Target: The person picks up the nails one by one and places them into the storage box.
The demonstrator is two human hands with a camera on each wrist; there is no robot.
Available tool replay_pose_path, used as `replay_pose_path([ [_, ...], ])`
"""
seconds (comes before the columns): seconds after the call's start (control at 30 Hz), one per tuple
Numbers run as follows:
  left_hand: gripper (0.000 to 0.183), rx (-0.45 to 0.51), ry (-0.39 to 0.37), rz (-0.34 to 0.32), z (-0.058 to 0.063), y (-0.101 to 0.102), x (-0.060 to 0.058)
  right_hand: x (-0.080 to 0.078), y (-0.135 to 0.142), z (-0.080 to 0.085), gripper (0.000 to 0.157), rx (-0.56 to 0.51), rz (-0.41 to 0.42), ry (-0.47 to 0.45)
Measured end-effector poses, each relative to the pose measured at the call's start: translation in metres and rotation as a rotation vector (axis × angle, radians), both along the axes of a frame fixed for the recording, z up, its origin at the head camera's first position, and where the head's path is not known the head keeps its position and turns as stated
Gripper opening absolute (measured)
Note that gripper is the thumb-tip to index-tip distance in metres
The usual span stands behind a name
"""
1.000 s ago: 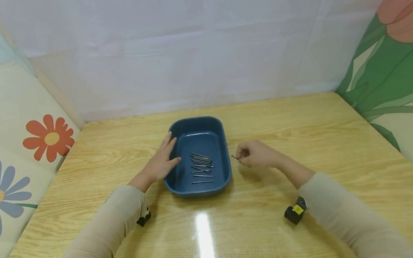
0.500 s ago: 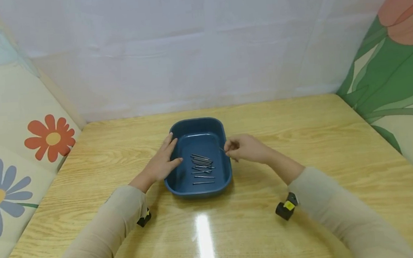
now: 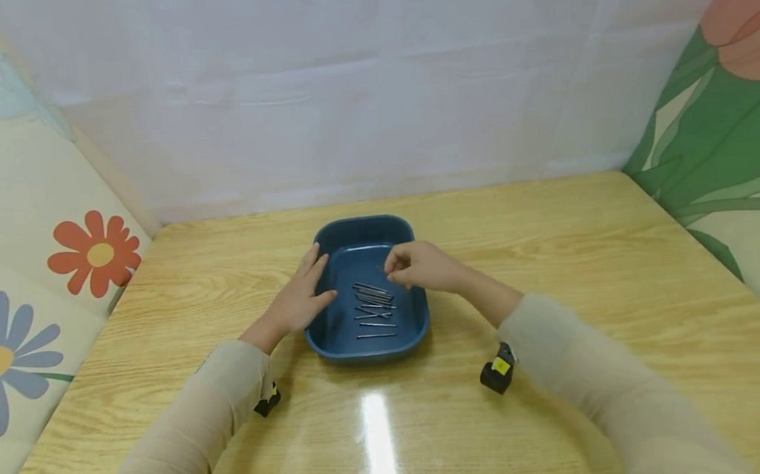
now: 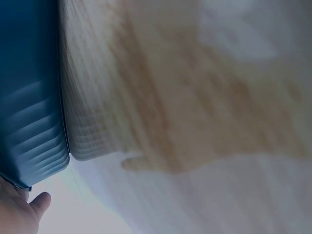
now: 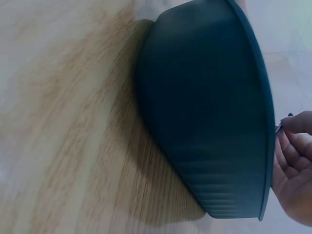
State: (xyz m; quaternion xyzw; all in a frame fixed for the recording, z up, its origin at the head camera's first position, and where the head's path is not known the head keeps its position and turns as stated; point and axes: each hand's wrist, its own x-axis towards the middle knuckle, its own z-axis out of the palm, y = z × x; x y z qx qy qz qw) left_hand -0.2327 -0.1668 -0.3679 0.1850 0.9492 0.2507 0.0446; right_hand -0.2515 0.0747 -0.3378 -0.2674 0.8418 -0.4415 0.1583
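Note:
A dark blue rectangular bin stands on the wooden table. Several thin metal nails lie inside it, some crossing in a loose pile and others apart nearer the front. My left hand rests on the bin's left rim with spread fingers, the thumb reaching over the inside. Above the bin's right part, my right hand pinches a single nail between thumb and fingertips. Most of that nail is hidden by the fingers; in the right wrist view the hand shows just beyond the bin's rim.
The light wooden table extends around the bin. A white cloth backdrop rises behind it, with flower-patterned panels at both sides. A strip of glare lies on the tabletop in front of the bin.
My right hand has moved left with the pinched nail, from beside the bin, across its right rim, to above its inside. My left hand has stayed on the rim.

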Motion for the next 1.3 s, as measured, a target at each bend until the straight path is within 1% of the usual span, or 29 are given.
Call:
replay_pose_path([
  [0.23,0.065,0.002,0.0,0.0,-0.001,0.0,-0.001,-0.011,-0.011,-0.004,0.017,0.064,-0.001,0.026],
  [0.43,0.065,0.007,-0.005,0.0,-0.001,0.0,-0.001,-0.019,-0.018,-0.005,0.015,0.113,0.013,0.063],
  [0.6,0.065,0.014,-0.008,0.0,0.0,0.0,0.0,-0.026,-0.025,-0.004,0.013,0.197,0.028,0.099],
  [0.9,0.065,0.016,-0.01,-0.005,0.0,-0.001,-0.001,-0.039,-0.04,-0.008,0.007,0.394,0.082,0.191],
  [0.97,0.065,0.015,-0.009,-0.005,-0.001,-0.001,-0.001,-0.04,-0.042,-0.009,0.007,0.418,0.091,0.201],
  [1.13,0.064,0.018,0.001,-0.005,0.0,-0.001,0.0,-0.044,-0.047,-0.011,0.009,0.454,0.087,0.194],
  [1.3,0.064,0.012,0.006,-0.007,-0.001,-0.001,-0.001,-0.047,-0.052,-0.015,0.012,0.524,0.106,0.231],
])
